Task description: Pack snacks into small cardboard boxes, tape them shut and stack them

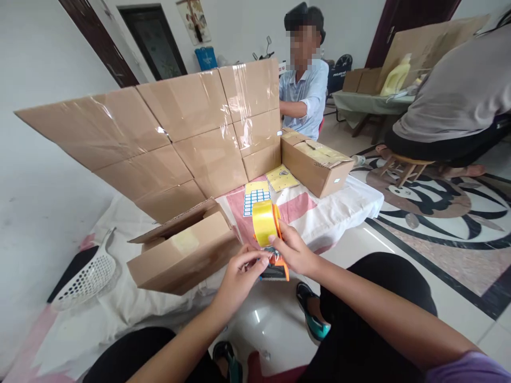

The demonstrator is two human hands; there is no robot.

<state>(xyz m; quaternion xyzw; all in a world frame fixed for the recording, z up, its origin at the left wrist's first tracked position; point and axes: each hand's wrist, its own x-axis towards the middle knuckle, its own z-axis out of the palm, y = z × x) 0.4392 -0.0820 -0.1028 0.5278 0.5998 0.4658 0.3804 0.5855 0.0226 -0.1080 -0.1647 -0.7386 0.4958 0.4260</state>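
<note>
My right hand [293, 247] is closed around an orange tape dispenser [284, 268] loaded with a wide yellow roll of tape [262, 222]. The dispenser is held upright just past the table's near edge, its dark toothed end pointing down. My left hand [243, 268] pinches thumb and fingertips together beside the lower part of the dispenser. A small shiny bit shows there, but what lies between the fingertips cannot be made out. Left of the hands is a cardboard box [191, 250] with a raised flap. Behind the roll lies a sheet of blue-edged labels [255, 201].
A tall taped cardboard panel [199, 122] stands across the table. A long closed box [315, 162] lies at the right, yellow cards [281, 178] beside it. A white perforated scoop [88, 276] rests at far left. One person [305, 90] sits behind the panel, another [447, 96] at right.
</note>
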